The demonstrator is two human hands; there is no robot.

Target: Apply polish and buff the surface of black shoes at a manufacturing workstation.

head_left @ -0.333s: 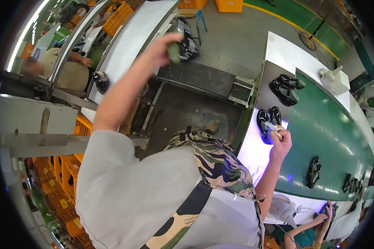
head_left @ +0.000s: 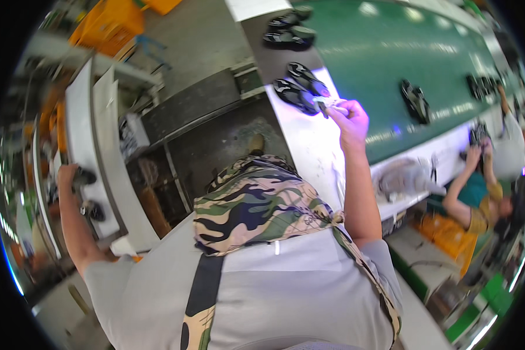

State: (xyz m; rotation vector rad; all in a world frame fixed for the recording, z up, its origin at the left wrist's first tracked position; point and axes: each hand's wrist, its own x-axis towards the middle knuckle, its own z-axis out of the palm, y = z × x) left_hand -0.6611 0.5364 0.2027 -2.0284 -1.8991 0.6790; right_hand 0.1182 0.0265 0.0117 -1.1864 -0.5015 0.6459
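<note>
Green surface (head_left: pixel 361 70): shoes (head_left: pixel 411 100) already lie paired there. Right hand (head_left: pixel 351 122) pinches a cloth (head_left: pixel 331 103) at another pair (head_left: pixel 293 95), seemingly unfinished; left hand (head_left: pixel 67 174) is at a shoe (head_left: pixel 86 176), its grip unclear.

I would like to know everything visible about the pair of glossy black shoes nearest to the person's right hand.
The pair of glossy black shoes sits side by side on a brightly lit white surface, rounded toes toward the picture's upper left. The material looks like smooth patent leather with bright reflections. The right hand holds a pale crumpled piece at the heel end; contact is unclear.
</note>
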